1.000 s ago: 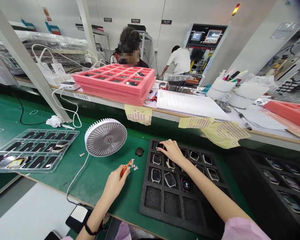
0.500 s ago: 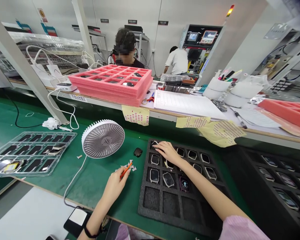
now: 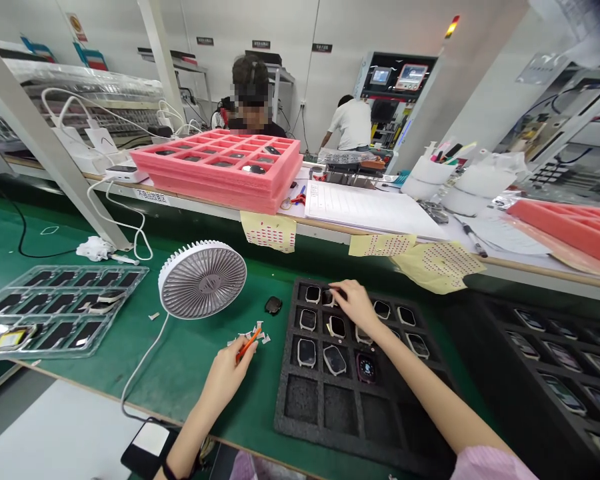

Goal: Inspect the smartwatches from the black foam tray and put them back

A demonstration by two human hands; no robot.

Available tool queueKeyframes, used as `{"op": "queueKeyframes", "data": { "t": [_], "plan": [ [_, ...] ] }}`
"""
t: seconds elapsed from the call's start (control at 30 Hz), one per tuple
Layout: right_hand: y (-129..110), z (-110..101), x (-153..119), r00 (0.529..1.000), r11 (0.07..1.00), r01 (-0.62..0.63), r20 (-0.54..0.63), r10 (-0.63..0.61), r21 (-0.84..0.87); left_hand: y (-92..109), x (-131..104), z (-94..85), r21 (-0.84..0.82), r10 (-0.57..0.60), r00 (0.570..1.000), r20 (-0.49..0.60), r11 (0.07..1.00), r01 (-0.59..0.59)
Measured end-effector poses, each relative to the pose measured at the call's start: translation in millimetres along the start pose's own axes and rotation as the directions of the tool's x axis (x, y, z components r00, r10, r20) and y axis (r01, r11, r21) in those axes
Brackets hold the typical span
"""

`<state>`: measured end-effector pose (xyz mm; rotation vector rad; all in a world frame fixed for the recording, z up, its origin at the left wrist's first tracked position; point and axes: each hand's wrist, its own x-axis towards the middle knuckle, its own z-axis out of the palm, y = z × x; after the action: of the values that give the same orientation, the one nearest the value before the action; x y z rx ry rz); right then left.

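Note:
My left hand [image 3: 229, 370] is closed around a slim orange tool [image 3: 249, 345], whose exact kind I cannot make out; its tip points at small white pieces [image 3: 260, 331] on the green bench. At the back row of the black foam tray [image 3: 300, 417], my right hand [image 3: 354, 303] pinches the edge of a smartwatch [image 3: 328, 297] at the second pocket. Beside it, another smartwatch [image 3: 313, 293] lies in the corner pocket. Several more watches fill the pockets, among them one with a lit screen [image 3: 367, 367]. My right forearm hides part of the tray.
A round fan [image 3: 203, 280] stands left of the tray, near a loose black watch body [image 3: 273, 305]. A clear tray of dark parts [image 3: 60, 310] lies at left. Another black tray [image 3: 485, 347] is at right. The shelf ahead holds pink foam trays [image 3: 215, 177] and papers [image 3: 370, 210]. Two people are beyond.
My right hand has moved from the corner-pocket watch to the neighbouring one on its right. The corner watch now lies uncovered in its pocket. My left hand still holds the orange tool.

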<state>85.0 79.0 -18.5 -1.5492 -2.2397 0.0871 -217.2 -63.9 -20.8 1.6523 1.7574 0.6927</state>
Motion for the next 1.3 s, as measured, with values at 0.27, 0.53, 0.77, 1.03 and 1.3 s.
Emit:
{"op": "queueKeyframes", "data": {
  "t": [0.27, 0.53, 0.77, 1.03, 1.3],
  "plan": [
    [54, -10, -23, 0.989, 0.963, -0.146, 0.001, 0.15, -0.228, 0, 0, 1.5, -0.029, 0.028, 1.0, 0.011, 0.999, -0.028],
    [63, -21, -30, 0.991, 0.899, -0.123, 0.011, 0.13, 0.421, 11, -3, -1.1, -0.129, 0.063, 0.996, 0.061, 0.99, -0.055],
    [-6, -26, -37, 0.947, 0.491, -0.24, 0.09, 0.309, 0.838, 62, -5, 12.2, -0.514, 0.224, 0.943, 0.245, 0.855, -0.07],
    [-119, -44, -52, 0.89, -0.31, -0.401, 0.447, 0.092, 0.862, 101, -2, 31.4, -0.72, 0.274, 0.904, 0.328, 0.692, 0.052],
    [-125, -47, -49, 0.906, -0.357, -0.374, 0.42, 0.058, 0.856, 97, -6, 27.5, -0.718, 0.237, 0.914, 0.329, 0.692, 0.078]
  ]
}}
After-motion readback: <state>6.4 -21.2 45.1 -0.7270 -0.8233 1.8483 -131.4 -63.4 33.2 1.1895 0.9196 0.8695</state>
